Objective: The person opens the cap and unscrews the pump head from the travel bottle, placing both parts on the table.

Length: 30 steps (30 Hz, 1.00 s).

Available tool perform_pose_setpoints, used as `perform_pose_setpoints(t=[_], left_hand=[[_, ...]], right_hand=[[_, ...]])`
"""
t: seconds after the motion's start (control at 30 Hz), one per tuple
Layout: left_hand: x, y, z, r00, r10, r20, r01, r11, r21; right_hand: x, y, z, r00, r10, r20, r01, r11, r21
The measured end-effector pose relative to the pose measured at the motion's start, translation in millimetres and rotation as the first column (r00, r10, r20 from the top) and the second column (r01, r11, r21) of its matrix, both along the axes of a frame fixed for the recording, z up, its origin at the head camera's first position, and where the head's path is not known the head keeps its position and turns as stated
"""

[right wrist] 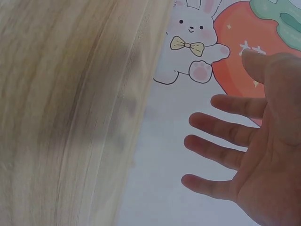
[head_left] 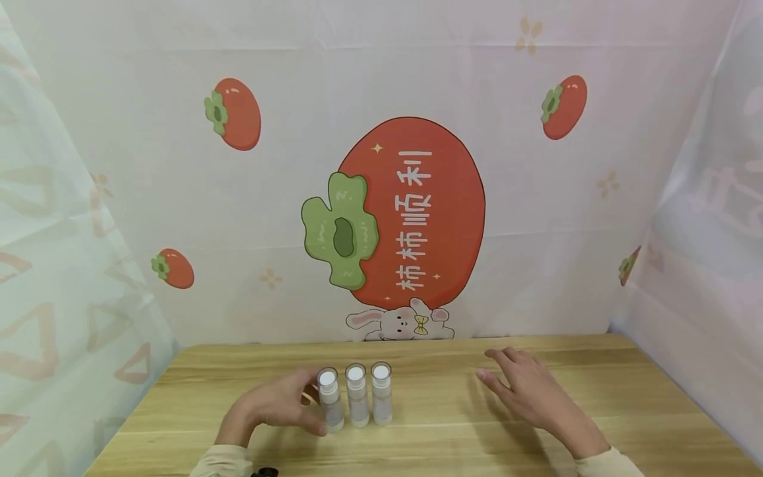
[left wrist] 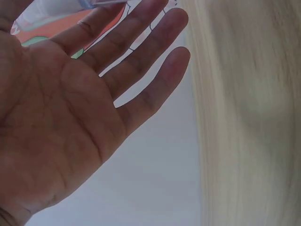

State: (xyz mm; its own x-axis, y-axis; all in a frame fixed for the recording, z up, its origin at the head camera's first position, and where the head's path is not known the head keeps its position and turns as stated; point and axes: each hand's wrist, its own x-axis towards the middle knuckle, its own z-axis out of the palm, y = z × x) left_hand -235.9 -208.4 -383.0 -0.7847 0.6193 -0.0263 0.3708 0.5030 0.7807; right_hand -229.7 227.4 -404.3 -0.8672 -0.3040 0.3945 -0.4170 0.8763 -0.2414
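Three small clear bottles stand upright side by side on the wooden table: a left bottle [head_left: 331, 401], a middle bottle [head_left: 357, 397] and a right bottle [head_left: 382, 395]. Each has a white top under a clear cap. My left hand [head_left: 283, 403] is at the left bottle, thumb on its near side and fingers reaching behind it. In the left wrist view the fingers [left wrist: 141, 61] are spread and nearly straight, with part of a clear bottle [left wrist: 51, 10] at the top edge. Farther right, my right hand [head_left: 527, 391] hovers over the table with relaxed, parted fingers, holding nothing.
A wooden table [head_left: 441, 437] reaches back to a white cloth backdrop [head_left: 298, 86] printed with persimmons and a rabbit. More printed cloth hangs at both sides. A small black object [head_left: 265, 472] shows at the bottom edge beside the left sleeve [head_left: 223, 460].
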Motion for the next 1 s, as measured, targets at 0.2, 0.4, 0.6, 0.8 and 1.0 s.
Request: perform_pose_setpoints(t=[0.2,0.4,0.6,0.8,1.0], left_hand=[[-1.7,4.7,-3.8,0.999,0.009,-0.052,-0.01,1.0,-0.013],[-4.9,6.9,-9.9,0.991,0.047,-0.127,-0.053,0.998,-0.042],[-7.8,9.4,-13.7,0.985,0.054,-0.165,-0.06,0.998,-0.032],[-8.1,11.6,-14.6,0.987,0.064,-0.149,-0.065,0.998,-0.001],[-6.5,11.1,-10.9,0.98,0.124,-0.159,-0.12,0.992,0.033]], right_hand=[[1.4,-1,0.1,1.0,0.002,0.012,-0.002,1.0,-0.004],[1.9,-2,0.8,1.0,-0.001,0.024,0.002,1.0,-0.006],[1.9,-2,0.3,0.999,-0.004,0.037,0.004,1.0,-0.007],[1.2,-2,-0.6,1.0,-0.003,0.029,0.004,1.0,-0.01],[1.4,-2,-1.3,1.0,-0.002,0.026,0.002,1.0,-0.012]])
